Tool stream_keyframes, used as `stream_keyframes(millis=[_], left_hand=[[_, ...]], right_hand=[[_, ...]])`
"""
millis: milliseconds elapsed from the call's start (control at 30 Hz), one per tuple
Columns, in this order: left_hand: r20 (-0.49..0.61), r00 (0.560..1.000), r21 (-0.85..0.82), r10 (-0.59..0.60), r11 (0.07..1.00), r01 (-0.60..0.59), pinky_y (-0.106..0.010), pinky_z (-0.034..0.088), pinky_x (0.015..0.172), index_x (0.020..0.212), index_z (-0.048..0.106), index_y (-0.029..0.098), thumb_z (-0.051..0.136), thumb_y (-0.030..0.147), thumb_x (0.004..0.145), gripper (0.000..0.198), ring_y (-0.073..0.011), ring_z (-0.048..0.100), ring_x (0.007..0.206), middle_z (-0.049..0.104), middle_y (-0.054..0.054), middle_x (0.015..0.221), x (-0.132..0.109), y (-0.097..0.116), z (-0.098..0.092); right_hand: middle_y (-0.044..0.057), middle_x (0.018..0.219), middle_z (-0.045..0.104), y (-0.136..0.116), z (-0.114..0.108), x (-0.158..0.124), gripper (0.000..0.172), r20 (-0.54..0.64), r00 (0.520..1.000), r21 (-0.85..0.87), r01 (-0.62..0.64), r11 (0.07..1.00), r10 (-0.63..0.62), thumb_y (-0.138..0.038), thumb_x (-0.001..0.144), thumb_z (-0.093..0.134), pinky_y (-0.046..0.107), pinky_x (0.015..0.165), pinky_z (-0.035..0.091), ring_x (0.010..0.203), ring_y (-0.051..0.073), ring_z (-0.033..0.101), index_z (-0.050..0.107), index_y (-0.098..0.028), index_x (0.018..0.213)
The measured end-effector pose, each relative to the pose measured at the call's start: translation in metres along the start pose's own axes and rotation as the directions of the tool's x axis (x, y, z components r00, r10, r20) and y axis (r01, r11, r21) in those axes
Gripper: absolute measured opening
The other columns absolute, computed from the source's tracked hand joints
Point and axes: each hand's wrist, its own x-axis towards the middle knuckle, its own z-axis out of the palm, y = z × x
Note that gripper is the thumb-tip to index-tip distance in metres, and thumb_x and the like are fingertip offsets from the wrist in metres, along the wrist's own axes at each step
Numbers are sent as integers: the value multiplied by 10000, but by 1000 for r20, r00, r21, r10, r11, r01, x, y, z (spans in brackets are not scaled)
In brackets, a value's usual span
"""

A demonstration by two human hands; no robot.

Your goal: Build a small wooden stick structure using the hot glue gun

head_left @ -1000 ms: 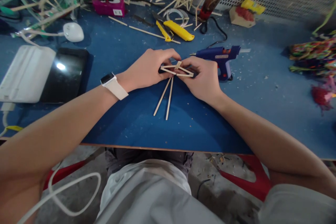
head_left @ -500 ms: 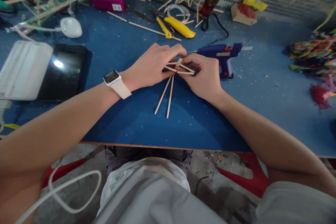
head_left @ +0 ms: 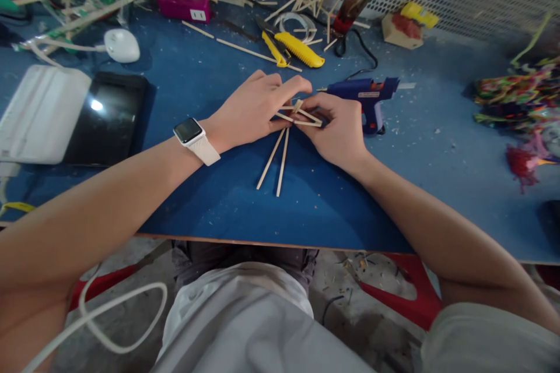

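A small frame of thin wooden sticks [head_left: 310,123] is held between my two hands over the blue table. My left hand [head_left: 258,106], with a white watch on its wrist, has its fingers closed on the frame's left side. Fingers of my right hand [head_left: 339,125] pinch the right side. Two loose-ended sticks [head_left: 282,163] stretch from beneath the fingers toward the table's front edge; where they meet the frame is hidden. Just beyond my right hand lies a blue glue gun [head_left: 370,90], its handle partly behind the hand.
Yellow cutters [head_left: 275,46] and a yellow knife [head_left: 301,50] lie behind my hands, near a wire coil [head_left: 294,24]. At left are a black phone [head_left: 107,119], a white box [head_left: 39,113] and a purple power socket [head_left: 182,3]. Colourful threads [head_left: 516,90] lie at right.
The view has shifted slightly. Both hands keep their hold on the stick frame, which looks tilted a little differently.
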Motion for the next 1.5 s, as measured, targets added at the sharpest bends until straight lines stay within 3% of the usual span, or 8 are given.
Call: stream_keyframes(millis=[267, 433, 667, 933, 1167, 1500], left_hand=[[42, 999, -19, 20, 1000, -19, -513, 520, 1155, 1612, 523, 236, 613, 244, 1111, 509, -355, 750, 1272, 771, -129, 1296, 2, 0, 0], [40, 998, -3, 50, 999, -50, -531, 505, 1183, 1593, 562, 236, 643, 293, 1106, 497, -365, 721, 1304, 780, -132, 1274, 2, -7, 1], [40, 997, 26, 63, 998, -64, -577, 516, 1178, 1585, 594, 285, 679, 351, 1085, 512, -390, 711, 1323, 800, -127, 1293, 3, -9, -3], [71, 997, 8, 25, 1000, -25, -578, 500, 1192, 1606, 577, 264, 660, 257, 1081, 532, -404, 724, 1314, 790, -150, 1281, 4, 2, -5], [36, 999, -48, 32, 998, -30, -557, 509, 1191, 1570, 591, 254, 659, 325, 1091, 490, -380, 732, 1295, 785, -123, 1248, 2, -5, 1], [55, 998, -99, 18, 995, -13, -524, 512, 1192, 1564, 584, 247, 620, 282, 1102, 465, -362, 732, 1316, 780, -131, 1312, 4, -2, 3]], right_hand=[[40, 1006, 883, 0, 0, -1, 165, -6, 1000, 24, -10, 1000, 10, -411, 941, 923, 478, 914, 699, 920, 273, 840, 854, -277, 1006], [29, 963, 885, -2, 1, -1, 106, -27, 999, 9, 30, 1000, -29, -353, 941, 901, 444, 843, 686, 884, 266, 845, 854, -265, 976], [18, 944, 880, -5, 0, -1, 145, -28, 1000, -29, 6, 1000, -7, -399, 938, 908, 433, 845, 690, 883, 256, 844, 833, -276, 944], [27, 950, 872, -3, -1, -3, 155, -27, 1000, -23, -2, 1000, 2, -401, 927, 929, 478, 900, 700, 889, 278, 845, 838, -279, 956], [12, 907, 849, -5, -1, -2, 177, -30, 1000, -31, -2, 1000, 1, -411, 927, 929, 443, 856, 684, 845, 248, 820, 811, -279, 917], [19, 936, 866, -7, 0, -2, 222, -30, 1000, -3, -2, 1000, 2, -486, 938, 919, 446, 848, 679, 903, 266, 840, 828, -285, 922]])
